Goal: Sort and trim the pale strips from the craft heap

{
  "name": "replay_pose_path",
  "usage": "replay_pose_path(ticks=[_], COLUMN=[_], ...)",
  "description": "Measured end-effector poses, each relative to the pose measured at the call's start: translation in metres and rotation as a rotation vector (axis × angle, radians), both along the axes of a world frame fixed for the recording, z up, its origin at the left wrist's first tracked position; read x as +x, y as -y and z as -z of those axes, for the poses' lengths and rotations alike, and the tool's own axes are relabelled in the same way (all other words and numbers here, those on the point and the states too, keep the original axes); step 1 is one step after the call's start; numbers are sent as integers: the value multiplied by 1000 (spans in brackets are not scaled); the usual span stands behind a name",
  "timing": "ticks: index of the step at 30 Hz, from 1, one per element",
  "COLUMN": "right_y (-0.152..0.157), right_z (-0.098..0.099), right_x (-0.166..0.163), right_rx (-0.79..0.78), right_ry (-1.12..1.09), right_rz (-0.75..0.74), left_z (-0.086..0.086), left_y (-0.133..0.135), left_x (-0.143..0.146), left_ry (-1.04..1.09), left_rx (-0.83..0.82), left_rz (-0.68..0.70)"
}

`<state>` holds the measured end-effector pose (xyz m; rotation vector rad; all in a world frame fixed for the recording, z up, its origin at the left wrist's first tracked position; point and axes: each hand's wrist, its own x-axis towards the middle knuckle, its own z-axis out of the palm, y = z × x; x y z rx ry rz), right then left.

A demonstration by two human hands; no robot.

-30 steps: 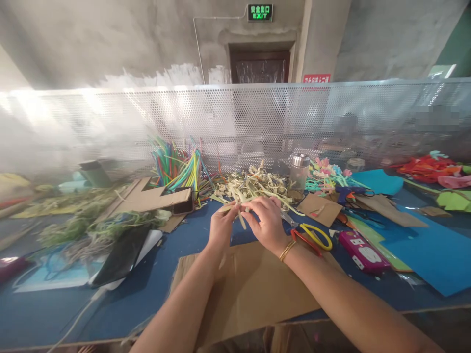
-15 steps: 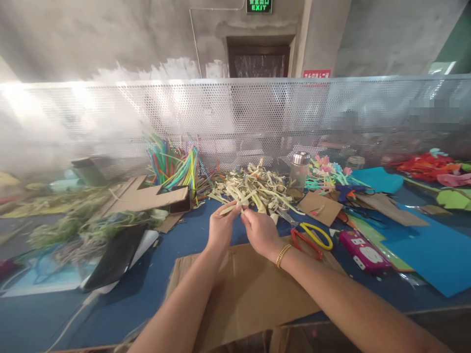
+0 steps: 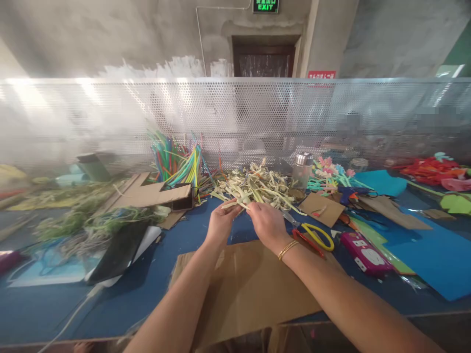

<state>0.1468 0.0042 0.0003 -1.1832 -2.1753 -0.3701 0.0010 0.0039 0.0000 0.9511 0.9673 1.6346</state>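
Observation:
My left hand [image 3: 220, 223] and my right hand [image 3: 268, 223] meet over the blue table [image 3: 154, 284], just in front of a heap of pale yellow-green paper strips [image 3: 257, 189]. Both hands are closed in a pinch on a few pale strips [image 3: 238, 203] that run between them, the left at one end and the right at the other. A gold bracelet [image 3: 287, 249] sits on my right wrist. Under my forearms lies a brown cardboard sheet [image 3: 243, 289].
Scissors with yellow and red handles [image 3: 312, 237] lie right of my right hand, beside a pink box [image 3: 365, 253]. A bundle of coloured straws [image 3: 177, 162], a steel-capped jar [image 3: 301, 171], cardboard pieces [image 3: 150, 195], a black tablet [image 3: 117, 251] and blue sheets [image 3: 430, 255] crowd the table. A perforated metal screen [image 3: 235, 117] closes the back.
My hands have shifted slightly while working the pale strips, the right one sliding back and forth along them. Both still pinch the strips in front of the heap.

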Motion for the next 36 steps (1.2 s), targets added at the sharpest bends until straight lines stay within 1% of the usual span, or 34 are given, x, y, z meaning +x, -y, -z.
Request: replay_pose_path(ticks=[3, 7, 9, 11, 13, 15, 18, 22, 26, 28, 31, 34, 36], right_y=[-5, -7, -7, -6, -6, -5, -4, -2, -2, -2, -2, -3, -4], right_z=[-2, -3, -3, -5, -6, -7, -6, -1, -3, -6, -9, -9, -9], right_x=[4, 6, 6, 7, 7, 7, 6, 2, 1, 2, 5, 7, 8], right_rx=[60, 116, 128, 126, 127, 128, 108, 33, 14, 28, 37, 15, -7], right_ry=[23, 18, 55, 90, 90, 59, -49, -220, -239, -239, -259, -339, -381], right_rz=[-5, -31, -55, -68, -73, -86, -108, -164, -270, -268, -226, -193, -178], left_z=[1, 5, 5, 4, 2, 0, -2, -1, -2, -2, -2, -3, -4], left_y=[-1, -4, -4, -1, 3, 5, 4, 1, 3, 4, 5, 6, 6], left_x=[-2, -6, -7, -6, -3, -1, 1, 0, 0, 1, 2, 4, 4], left_ry=[-55, -233, -296, -306, -272, -223, -176, -197, -238, -238, -180, -134, -142], left_rx=[-1, 11, 3, -34, -65, -51, 10, 45, 55, 54, 49, 57, 79], left_rz=[-69, -210, -239, -198, -113, -55, -59, -84, -68, -42, 3, 62, 81])
